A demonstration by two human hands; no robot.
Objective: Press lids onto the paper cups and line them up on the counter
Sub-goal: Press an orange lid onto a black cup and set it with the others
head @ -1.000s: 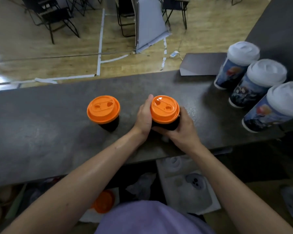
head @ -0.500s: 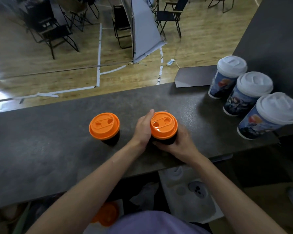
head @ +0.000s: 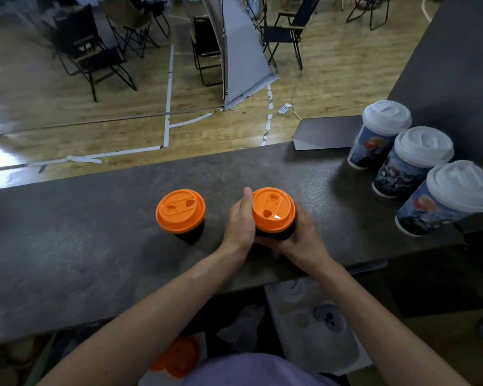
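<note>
Two black paper cups with orange lids stand on the dark counter (head: 95, 235). The left cup (head: 180, 212) stands alone. Both hands wrap the right cup (head: 273, 209): my left hand (head: 239, 221) holds its left side and my right hand (head: 304, 237) grips its right side and front. The cup's black wall is mostly hidden by the fingers. Three tall printed cups with white lids (head: 413, 160) stand in a row at the counter's right end.
A dark flat box (head: 326, 132) lies on the counter behind the white-lidded cups. Below the counter's near edge lie spare orange lids (head: 179, 358) and a white tray (head: 315, 324) of lids. Folding chairs stand on the wooden floor beyond.
The lidded cup between my hands has been turned, so its lid's sip hole points differently. The camera has tilted up, and the cups sit lower in view.
</note>
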